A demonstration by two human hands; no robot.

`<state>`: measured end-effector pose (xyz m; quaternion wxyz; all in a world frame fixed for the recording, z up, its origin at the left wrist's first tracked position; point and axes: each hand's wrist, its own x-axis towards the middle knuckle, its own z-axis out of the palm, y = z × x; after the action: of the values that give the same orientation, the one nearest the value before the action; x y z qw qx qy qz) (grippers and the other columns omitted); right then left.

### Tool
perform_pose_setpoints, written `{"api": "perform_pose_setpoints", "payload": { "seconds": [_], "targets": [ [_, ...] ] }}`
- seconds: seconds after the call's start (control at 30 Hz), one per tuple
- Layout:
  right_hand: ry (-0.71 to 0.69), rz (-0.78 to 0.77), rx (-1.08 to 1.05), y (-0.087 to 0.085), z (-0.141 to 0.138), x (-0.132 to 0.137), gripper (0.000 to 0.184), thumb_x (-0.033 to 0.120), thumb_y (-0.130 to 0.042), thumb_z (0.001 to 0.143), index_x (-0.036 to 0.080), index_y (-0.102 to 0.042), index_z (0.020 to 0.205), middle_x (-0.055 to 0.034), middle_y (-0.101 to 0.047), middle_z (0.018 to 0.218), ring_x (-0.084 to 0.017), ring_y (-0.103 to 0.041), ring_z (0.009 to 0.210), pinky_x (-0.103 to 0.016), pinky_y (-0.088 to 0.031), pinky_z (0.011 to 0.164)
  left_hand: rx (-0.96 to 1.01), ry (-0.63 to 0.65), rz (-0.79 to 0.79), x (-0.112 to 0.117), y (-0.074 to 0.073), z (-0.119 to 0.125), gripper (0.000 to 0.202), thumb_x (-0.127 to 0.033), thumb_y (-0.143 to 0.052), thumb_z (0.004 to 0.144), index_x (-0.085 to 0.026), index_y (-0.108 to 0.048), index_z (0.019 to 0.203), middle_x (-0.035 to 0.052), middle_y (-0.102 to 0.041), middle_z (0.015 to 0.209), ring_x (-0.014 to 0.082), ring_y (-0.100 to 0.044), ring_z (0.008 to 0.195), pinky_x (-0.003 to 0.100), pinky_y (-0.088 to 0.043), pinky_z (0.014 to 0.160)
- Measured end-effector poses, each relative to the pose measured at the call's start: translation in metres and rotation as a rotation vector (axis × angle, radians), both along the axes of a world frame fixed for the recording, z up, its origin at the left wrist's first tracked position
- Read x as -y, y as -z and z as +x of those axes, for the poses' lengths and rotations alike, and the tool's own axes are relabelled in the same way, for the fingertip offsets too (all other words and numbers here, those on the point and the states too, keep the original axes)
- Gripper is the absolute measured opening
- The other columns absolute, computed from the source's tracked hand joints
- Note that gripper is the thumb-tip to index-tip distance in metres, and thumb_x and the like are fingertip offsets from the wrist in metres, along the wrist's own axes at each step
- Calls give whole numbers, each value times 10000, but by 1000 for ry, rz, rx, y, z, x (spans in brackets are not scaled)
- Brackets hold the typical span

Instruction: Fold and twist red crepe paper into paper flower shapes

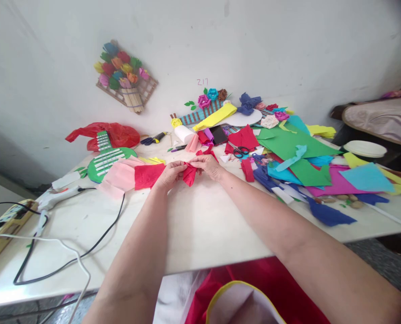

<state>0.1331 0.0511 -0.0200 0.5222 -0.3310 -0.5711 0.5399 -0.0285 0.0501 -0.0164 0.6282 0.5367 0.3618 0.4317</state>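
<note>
Scrap [189, 177] of red crepe, over mid-surface [217, 225], pinched by left hand [172, 174] and right hand [210, 166]. Uneven pull could tear it. Scissors [238, 150] at 2 o'clock could nick a reach. Glue gun [60, 197] at 9; black cable [120, 209] at 8 could snag left forearm.

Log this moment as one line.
left hand: pinching crinkled red paper piece; right hand: pinching same piece; nearby: dark-handled metal scissors

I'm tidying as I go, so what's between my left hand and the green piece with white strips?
The head view shows a pale pink sheet overlapping the green piece, then a red sheet beside your left hand.
</note>
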Motion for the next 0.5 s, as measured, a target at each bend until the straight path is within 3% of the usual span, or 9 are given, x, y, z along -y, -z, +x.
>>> {"api": "perform_pose_setpoints", "payload": {
  "seconds": [0.33,0.5],
  "targets": [
    [-43,-80,-22,-1,3,1,223,196,-574,669,119,-659,860,21,-562,502,-71,-462,387,-199,-375,397,22,27,46,-3,3,-1,284,-298,-736,587,-133,-508,626,-17,-549,540,64,-488,460,173,-349,448],
    [-2,-78,-38,3,1,-3,226,242,-587,690,128,-624,882,32,-560,520,-65,-458,379,-190,-356,377,-3,-35,84,-3,2,-1,320,-336,-742,586,-149,-486,624,-32,-525,516,64,-465,431,183,-343,427]
  ]
}}
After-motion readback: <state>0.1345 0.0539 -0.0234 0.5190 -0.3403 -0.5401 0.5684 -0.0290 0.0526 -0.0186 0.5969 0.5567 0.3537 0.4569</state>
